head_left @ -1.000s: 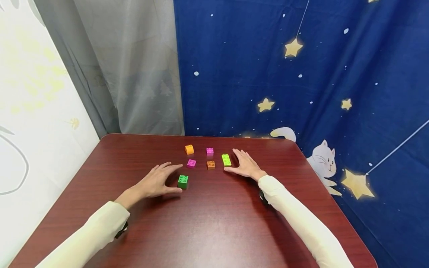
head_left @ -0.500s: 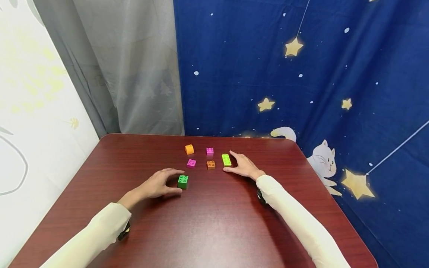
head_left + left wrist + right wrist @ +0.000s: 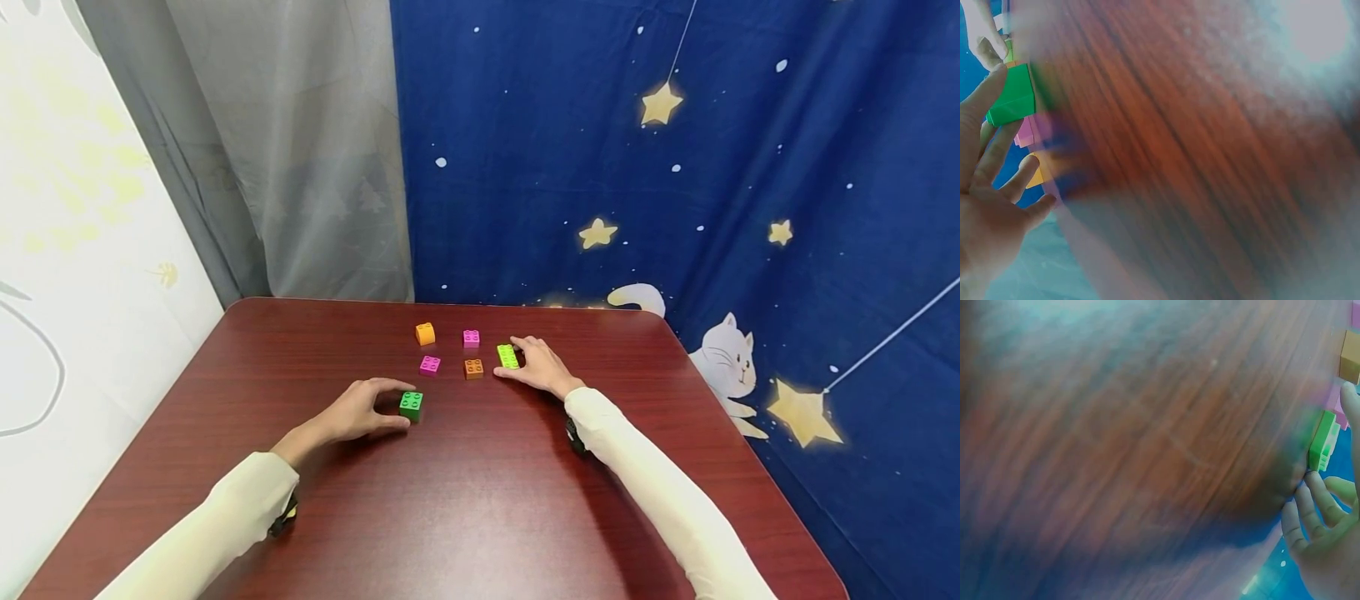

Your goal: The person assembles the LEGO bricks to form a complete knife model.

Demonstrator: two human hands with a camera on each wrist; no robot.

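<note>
In the head view my left hand (image 3: 362, 410) lies around the left side of a green two-by-two toy brick (image 3: 411, 405). The thumb is at its front and the index finger behind it; whether they touch it I cannot tell. The left wrist view also has the green brick (image 3: 1013, 97) between thumb and fingers. My right hand (image 3: 542, 367) spans a lime-green longer brick (image 3: 507, 357), thumb near its front end and index finger near its far end. In the right wrist view, a gap shows between the thumb and this brick (image 3: 1322, 442).
Between the hands lie a magenta brick (image 3: 430, 365) and an orange-brown brick (image 3: 473, 369). Farther back are a yellow-orange curved brick (image 3: 425, 333) and another magenta brick (image 3: 471, 338). All rest on a dark red wooden table (image 3: 465, 500), with curtains (image 3: 525, 167) behind its far edge.
My left fingers have drawn together and lowered around the green brick. My right hand has moved left, its fingers coming closer about the lime-green brick. The bricks stay in place.
</note>
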